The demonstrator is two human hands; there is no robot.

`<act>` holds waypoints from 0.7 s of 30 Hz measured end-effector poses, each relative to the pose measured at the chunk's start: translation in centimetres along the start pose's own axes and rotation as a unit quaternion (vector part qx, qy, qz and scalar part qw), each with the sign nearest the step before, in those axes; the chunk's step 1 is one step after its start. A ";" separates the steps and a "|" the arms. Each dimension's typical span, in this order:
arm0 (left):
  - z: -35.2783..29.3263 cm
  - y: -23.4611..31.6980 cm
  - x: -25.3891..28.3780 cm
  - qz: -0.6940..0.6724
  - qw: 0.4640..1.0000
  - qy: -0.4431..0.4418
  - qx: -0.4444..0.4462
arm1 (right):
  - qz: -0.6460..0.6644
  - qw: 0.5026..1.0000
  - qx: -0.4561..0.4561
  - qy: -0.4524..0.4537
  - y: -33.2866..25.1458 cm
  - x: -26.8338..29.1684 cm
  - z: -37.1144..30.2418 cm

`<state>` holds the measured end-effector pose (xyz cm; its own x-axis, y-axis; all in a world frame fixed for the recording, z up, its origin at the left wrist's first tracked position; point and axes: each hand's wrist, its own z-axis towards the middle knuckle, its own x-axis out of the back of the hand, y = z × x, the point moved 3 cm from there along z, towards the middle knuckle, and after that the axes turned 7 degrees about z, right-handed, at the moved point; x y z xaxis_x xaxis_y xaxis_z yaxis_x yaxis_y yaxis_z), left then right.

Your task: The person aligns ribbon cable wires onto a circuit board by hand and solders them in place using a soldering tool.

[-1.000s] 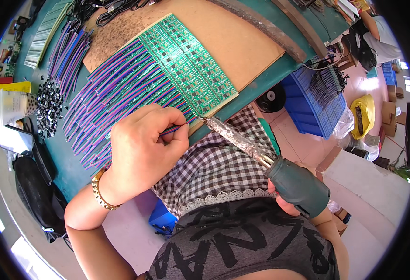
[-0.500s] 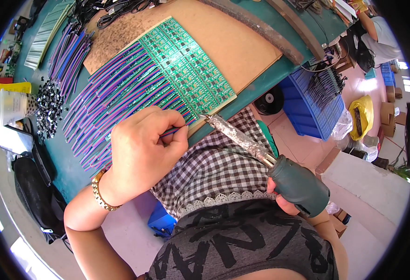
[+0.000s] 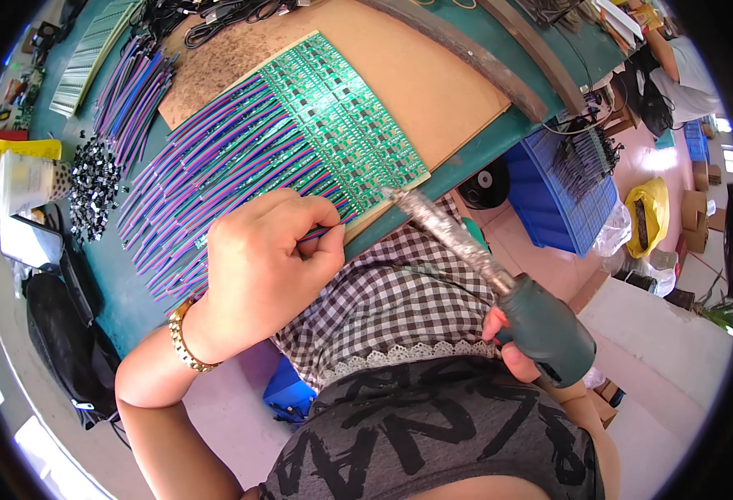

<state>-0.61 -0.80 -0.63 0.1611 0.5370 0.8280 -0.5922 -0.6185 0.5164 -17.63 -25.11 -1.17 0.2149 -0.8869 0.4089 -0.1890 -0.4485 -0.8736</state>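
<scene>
A green surface (image 3: 115, 287) fills the area before you, with a blue crate (image 3: 550, 187) down beside it on the right. On a tan board (image 3: 433, 87) lies the green circuit panel (image 3: 341, 108), rows of coloured wires (image 3: 208, 154) running off its left part. The fingers of your left hand (image 3: 270, 258) are pinched closed on a thin wire end (image 3: 330, 229) near the panel's close corner. Your right hand (image 3: 512, 350) is wrapped around the soldering iron (image 3: 550, 333), its tip at the panel's near edge; you cannot tell whether it touches. A small slip of the iron could scorch neighbouring wires or bridge pads, since they sit so tightly packed. Your left fingertips are near the hot end, so drifting closer risks a burn; loosening that pinch could misalign the wire.
</scene>
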 end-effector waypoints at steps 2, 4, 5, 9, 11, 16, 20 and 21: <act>0.0 0.0 0.0 -0.007 1.000 0.004 -0.003 | 0.091 0.995 -0.001 0.044 0.4 -0.3 -0.1; 0.0 0.1 0.1 -0.013 1.000 0.007 0.001 | 0.138 0.989 0.033 0.030 0.8 -0.7 -0.3; 0.0 0.1 0.1 -0.013 1.000 0.009 0.000 | 0.153 0.987 0.045 0.025 1.1 -0.8 -0.4; -0.2 0.0 0.0 -0.024 1.000 0.003 0.012 | 0.107 0.988 0.109 0.035 2.3 -0.8 -0.7; -0.4 -0.1 0.0 -0.030 0.999 0.008 0.007 | 0.145 0.984 0.100 0.039 2.8 -1.0 -0.8; 0.0 0.3 0.3 -0.019 1.000 -0.013 0.004 | 0.123 0.973 0.180 0.078 1.9 -0.2 -0.4; 1.0 1.2 2.8 -0.006 0.995 -0.073 -0.065 | 0.058 0.965 0.242 0.082 1.4 0.6 2.0; 1.2 0.6 4.1 -0.002 0.995 -0.098 -0.024 | 0.048 0.958 0.278 0.047 1.0 0.2 2.3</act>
<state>0.69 0.40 3.35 0.3116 0.4147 0.8550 -0.6280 -0.5854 0.5128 -15.57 -25.43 -2.56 0.1296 -0.9390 0.3186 0.3418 -0.2594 -0.9033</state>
